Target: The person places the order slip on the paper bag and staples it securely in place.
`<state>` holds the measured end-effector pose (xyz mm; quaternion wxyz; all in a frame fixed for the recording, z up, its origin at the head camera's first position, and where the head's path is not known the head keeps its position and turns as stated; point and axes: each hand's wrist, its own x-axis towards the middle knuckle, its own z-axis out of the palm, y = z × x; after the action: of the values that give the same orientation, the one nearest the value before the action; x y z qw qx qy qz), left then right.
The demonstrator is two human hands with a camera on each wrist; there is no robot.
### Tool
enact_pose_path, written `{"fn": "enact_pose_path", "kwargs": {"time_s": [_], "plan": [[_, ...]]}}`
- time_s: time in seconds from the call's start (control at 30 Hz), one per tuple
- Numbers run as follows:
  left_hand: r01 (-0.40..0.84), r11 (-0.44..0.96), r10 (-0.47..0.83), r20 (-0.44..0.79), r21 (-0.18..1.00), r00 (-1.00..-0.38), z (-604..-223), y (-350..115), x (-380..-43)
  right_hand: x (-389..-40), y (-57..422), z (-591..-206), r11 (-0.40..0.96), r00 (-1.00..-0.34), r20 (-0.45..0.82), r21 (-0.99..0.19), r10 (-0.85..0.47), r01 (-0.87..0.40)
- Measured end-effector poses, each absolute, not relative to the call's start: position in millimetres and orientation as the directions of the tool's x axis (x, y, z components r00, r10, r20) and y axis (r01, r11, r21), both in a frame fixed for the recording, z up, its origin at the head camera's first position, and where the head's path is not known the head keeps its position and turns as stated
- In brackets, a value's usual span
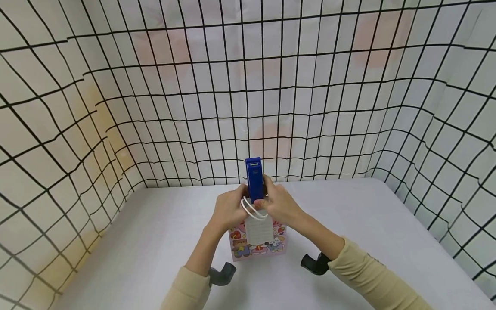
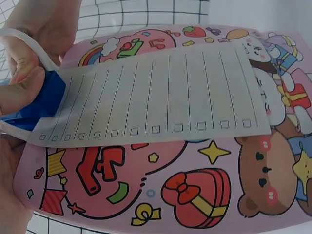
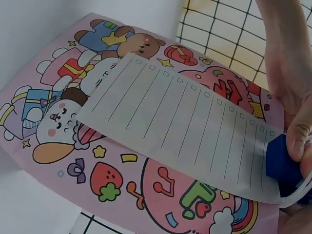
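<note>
A blue stapler (image 1: 254, 178) stands upright at the top of a pink cartoon-printed gift bag (image 1: 259, 249). My right hand (image 1: 280, 202) grips it, its thumb against the lower end. From the other side my left hand (image 1: 230, 206) holds the stapler at the bag's top edge; its thumb (image 3: 297, 139) lies on the blue body in the right wrist view. A lined white checklist sheet (image 2: 161, 97) hangs over the bag's front, its upper end at the stapler. White cord handles (image 1: 253, 211) loop over the hands. The bag's rim is largely hidden.
The bag is over a white-covered table (image 1: 174, 224). Black grid netting (image 1: 248, 90) with pale cloth behind it encloses the back and both sides. Dark curved camera mounts (image 1: 222, 274) stick out at both wrists.
</note>
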<state>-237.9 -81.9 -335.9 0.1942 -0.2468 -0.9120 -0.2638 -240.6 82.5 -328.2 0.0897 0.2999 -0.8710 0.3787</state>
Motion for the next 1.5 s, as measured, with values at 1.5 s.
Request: {"fn": "enact_pose_path", "kwargs": {"time_s": [1.5], "plan": [[0.46,0.829,0.292,0.454,0.317,-0.841,-335,-94,-231,-253,106,-314,0.393,-0.905,0.299,-0.826,-0.303,-0.404]]}}
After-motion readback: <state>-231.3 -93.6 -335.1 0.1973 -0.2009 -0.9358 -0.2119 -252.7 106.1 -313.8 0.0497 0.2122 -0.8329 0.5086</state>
